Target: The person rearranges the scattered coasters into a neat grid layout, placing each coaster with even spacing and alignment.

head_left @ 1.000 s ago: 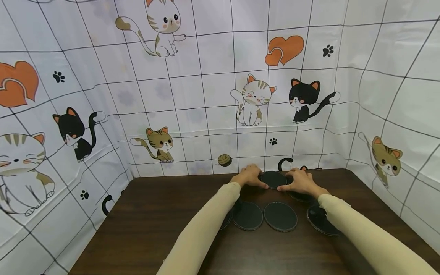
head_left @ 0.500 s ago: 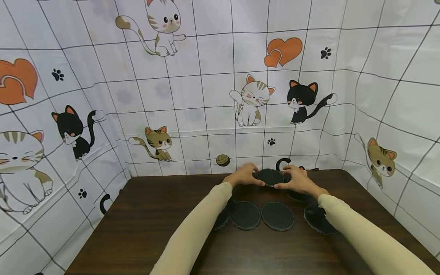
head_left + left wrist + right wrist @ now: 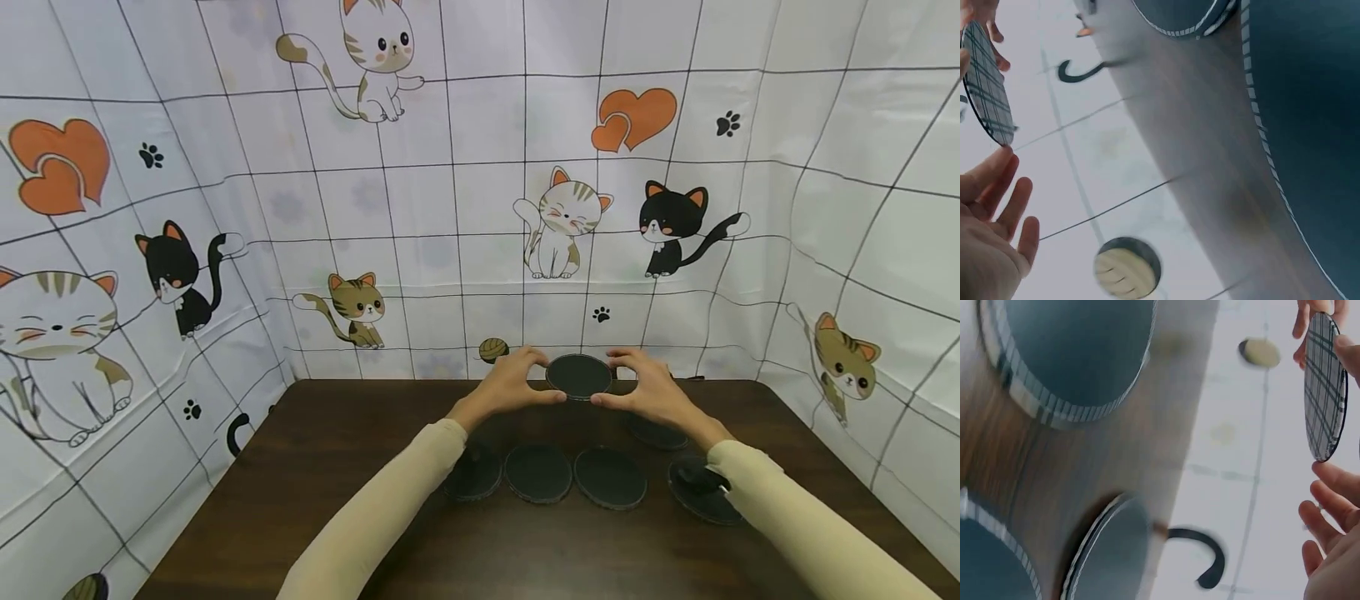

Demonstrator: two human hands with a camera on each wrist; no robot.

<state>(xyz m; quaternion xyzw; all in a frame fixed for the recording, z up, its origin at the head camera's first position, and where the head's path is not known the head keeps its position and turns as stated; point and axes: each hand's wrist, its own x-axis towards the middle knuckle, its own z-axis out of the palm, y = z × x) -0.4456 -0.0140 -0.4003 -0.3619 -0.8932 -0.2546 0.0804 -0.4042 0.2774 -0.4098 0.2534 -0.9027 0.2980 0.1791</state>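
A round coaster with a dark green-black face and a pale rim is held up above the far part of the table. My left hand pinches its left edge between thumb and fingers. On the opposite edge, my right hand pinches it the same way. Both wrist views reveal a plaid underside on this coaster. Below the hands, a row of similar dark coasters lies on the table, one of them partly hidden by the right sleeve.
The dark wooden table meets a white cloth backdrop printed with cats, hearts and grid lines. Another coaster lies behind the row, under the right forearm.
Both hands have lifted the coaster off the far end of the table and drawn it slightly left and nearer. The other coasters lie where they were.
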